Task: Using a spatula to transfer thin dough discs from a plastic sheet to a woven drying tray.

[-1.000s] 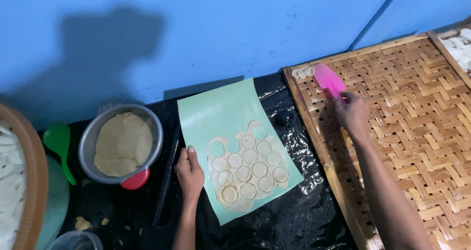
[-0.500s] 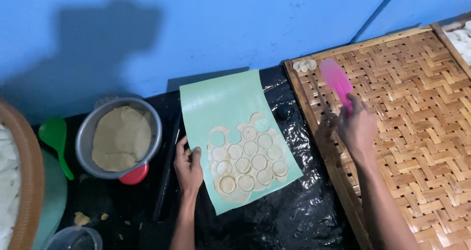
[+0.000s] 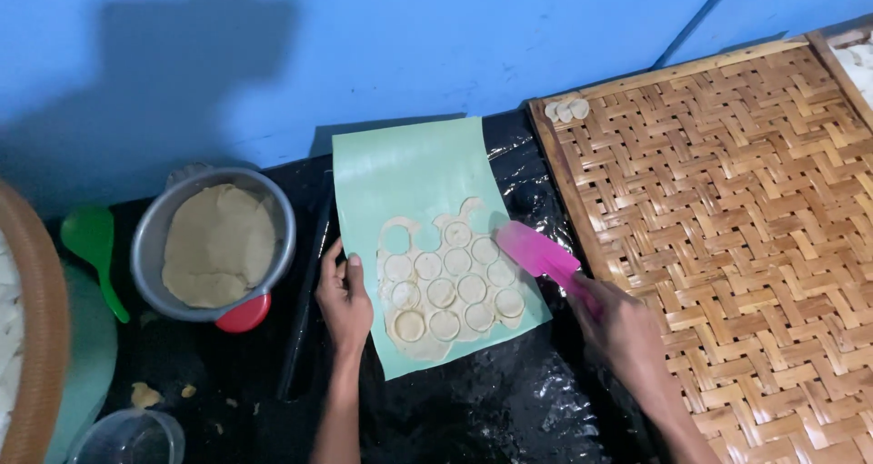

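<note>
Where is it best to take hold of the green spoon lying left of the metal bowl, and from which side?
Grip the green spoon at its thin handle, which points down and to the right, toward the metal bowl. Probably come from above, at the lower end: that end lies free on the dark surface, while the wide scoop end sits close to the round tray rim.

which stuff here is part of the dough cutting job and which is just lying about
In use:
- left hand pressing the edge of the green sheet
- right hand holding the pink spatula
- rolled dough with cut rounds
- woven bamboo tray with a few rounds in its corner

Lying about:
- metal bowl of dough
- green spoon
- clear cup
</note>
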